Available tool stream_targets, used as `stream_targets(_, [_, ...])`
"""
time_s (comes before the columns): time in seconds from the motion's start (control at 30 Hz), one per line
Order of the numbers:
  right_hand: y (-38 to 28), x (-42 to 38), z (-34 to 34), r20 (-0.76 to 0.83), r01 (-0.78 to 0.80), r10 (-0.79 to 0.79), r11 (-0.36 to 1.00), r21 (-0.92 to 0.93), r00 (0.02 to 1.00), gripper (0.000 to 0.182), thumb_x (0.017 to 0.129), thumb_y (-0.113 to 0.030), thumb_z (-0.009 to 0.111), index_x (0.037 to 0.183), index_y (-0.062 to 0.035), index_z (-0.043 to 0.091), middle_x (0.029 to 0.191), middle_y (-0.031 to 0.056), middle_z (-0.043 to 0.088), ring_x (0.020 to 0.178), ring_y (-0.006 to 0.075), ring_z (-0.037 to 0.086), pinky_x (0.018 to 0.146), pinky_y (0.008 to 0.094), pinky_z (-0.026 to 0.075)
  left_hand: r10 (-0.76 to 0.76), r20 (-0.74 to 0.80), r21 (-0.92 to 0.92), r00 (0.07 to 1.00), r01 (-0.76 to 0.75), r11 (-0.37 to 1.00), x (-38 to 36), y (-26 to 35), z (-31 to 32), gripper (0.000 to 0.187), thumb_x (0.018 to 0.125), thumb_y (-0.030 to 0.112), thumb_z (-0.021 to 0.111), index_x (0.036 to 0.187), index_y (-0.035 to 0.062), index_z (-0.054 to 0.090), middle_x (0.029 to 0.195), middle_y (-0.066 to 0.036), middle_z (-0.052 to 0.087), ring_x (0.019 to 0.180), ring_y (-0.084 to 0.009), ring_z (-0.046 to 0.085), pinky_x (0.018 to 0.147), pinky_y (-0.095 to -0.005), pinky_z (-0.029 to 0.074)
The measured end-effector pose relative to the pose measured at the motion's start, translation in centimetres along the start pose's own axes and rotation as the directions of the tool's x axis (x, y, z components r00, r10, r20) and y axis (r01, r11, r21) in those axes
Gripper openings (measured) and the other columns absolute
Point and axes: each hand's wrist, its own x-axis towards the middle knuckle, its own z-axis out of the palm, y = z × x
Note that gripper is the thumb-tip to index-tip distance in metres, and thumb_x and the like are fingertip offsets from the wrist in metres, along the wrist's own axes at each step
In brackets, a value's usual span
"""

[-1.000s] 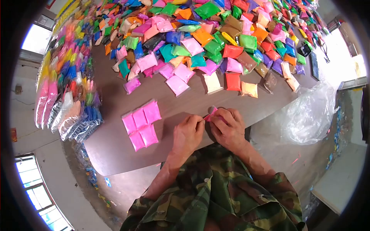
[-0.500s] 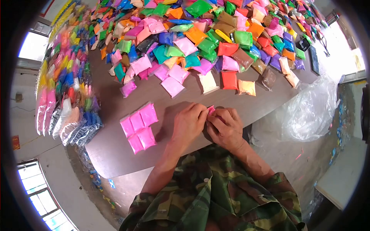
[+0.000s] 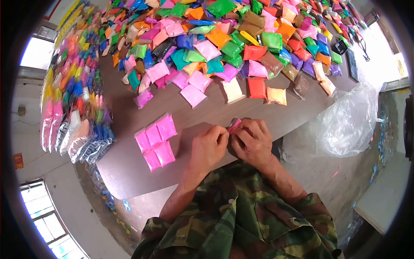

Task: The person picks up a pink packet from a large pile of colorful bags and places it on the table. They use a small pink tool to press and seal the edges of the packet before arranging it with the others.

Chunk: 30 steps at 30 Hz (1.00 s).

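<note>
Over the table's near edge, my two hands meet at a small pink packet [image 3: 234, 124], mostly hidden by fingers. My right hand [image 3: 254, 140] is closed around it. The thumb and forefinger of my left hand [image 3: 209, 146] pinch at its left edge. To the left of my hands, several filled bright-pink packets [image 3: 155, 137] lie flat in two rows, side by side and touching. Beyond my hands, a loose pale-pink packet [image 3: 193, 95], a cream packet [image 3: 233, 91] and a red packet [image 3: 257, 88] lie at the front of a large heap.
A heap of multicoloured packets [image 3: 233, 50] covers the far part of the brown table [image 3: 129, 180]. Long clear bags of coloured packets [image 3: 77, 95] are stacked at the left. Crumpled clear plastic [image 3: 349, 125] hangs by the right edge, near a dark flat device [image 3: 352, 65].
My left hand has shifted slightly left and down, away from the right. More of the pink packet shows between my fingers. The laid-out packets have not moved.
</note>
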Motion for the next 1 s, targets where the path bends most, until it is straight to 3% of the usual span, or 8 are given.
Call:
stream_targets(0.2, [-0.1, 0.1, 0.1, -0.004, 0.007, -0.007, 1.000, -0.001, 1.000, 0.025, 0.071, -0.008, 0.082, 0.095, -0.0081, 0.073, 0.105, 0.0061, 0.065, 0.092, 0.0281, 0.063, 0.078, 0.0371, 0.054, -0.014, -0.081, 0.081, 0.997, 0.021, 0.996, 0.8, -1.2, -0.8, 0.008, 0.090, 0.006, 0.074, 0.093, 0.0017, 0.068, 0.081, -0.016, 0.070, 0.071, -0.0315, 0.070, 0.064, -0.0402, 0.054])
stream_targets(0.3, [-0.1, 0.0, 0.1, -0.006, -0.004, 0.004, 1.000, -0.019, 1.000, 0.025, 0.071, -0.008, 0.082, 0.094, -0.0083, 0.073, 0.105, 0.0060, 0.065, 0.092, 0.0279, 0.063, 0.078, 0.0369, 0.054, -0.031, -0.047, -0.016, 0.998, 0.030, 0.999, -0.2, 0.1, -0.6, 0.008, 0.093, 0.012, 0.070, 0.092, 0.0060, 0.065, 0.086, -0.016, 0.070, 0.077, -0.0412, 0.069, 0.065, -0.0501, 0.054])
stream_targets(0.6, [-0.3, 0.0, 0.4, -0.014, -0.008, 0.008, 1.000, -0.014, 1.000, 0.025, 0.072, -0.008, 0.082, 0.096, -0.0082, 0.073, 0.106, 0.0064, 0.064, 0.093, 0.0293, 0.063, 0.079, 0.0372, 0.055, 0.013, -0.107, 0.125, 0.994, 0.001, 0.992, -0.7, -0.4, -0.2, 0.007, 0.093, 0.012, 0.070, 0.093, 0.0066, 0.065, 0.088, -0.015, 0.071, 0.076, -0.0404, 0.069, 0.065, -0.0500, 0.055])
stream_targets(0.7, [-0.5, -0.4, 0.1, 0.014, -0.038, 0.038, 0.999, -0.027, 0.999, 0.027, 0.074, -0.008, 0.082, 0.099, -0.0075, 0.072, 0.110, 0.0078, 0.065, 0.094, 0.0305, 0.063, 0.080, 0.0385, 0.055, -0.044, -0.124, 0.044, 0.991, 0.050, 0.998, -0.7, 0.1, -0.6, 0.007, 0.094, 0.012, 0.070, 0.093, 0.0070, 0.066, 0.088, -0.014, 0.071, 0.076, -0.0394, 0.069, 0.065, -0.0492, 0.055])
stream_targets(0.8, [-1.3, -0.5, -0.8, 0.057, -0.100, 0.102, 0.995, -0.030, 0.993, 0.029, 0.077, -0.009, 0.082, 0.103, -0.0058, 0.071, 0.114, 0.0099, 0.065, 0.098, 0.0324, 0.064, 0.082, 0.0408, 0.055, -0.050, -0.093, -0.084, 0.994, 0.042, 0.996, -1.1, 1.5, -0.8, 0.007, 0.093, 0.013, 0.071, 0.094, 0.0075, 0.067, 0.088, -0.014, 0.070, 0.076, -0.0385, 0.070, 0.065, -0.0481, 0.055])
stream_targets(1.0, [-0.8, -1.5, -2.3, 0.128, -0.078, 0.074, 0.997, 0.029, 0.989, 0.036, 0.080, -0.009, 0.081, 0.113, -0.0032, 0.069, 0.119, 0.0128, 0.066, 0.104, 0.0343, 0.065, 0.087, 0.0429, 0.056, 0.016, 0.019, -0.004, 1.000, -0.016, 1.000, -0.1, 1.2, 0.4, 0.008, 0.093, 0.011, 0.072, 0.097, 0.0050, 0.070, 0.089, -0.015, 0.071, 0.079, -0.0337, 0.072, 0.068, -0.0430, 0.056])
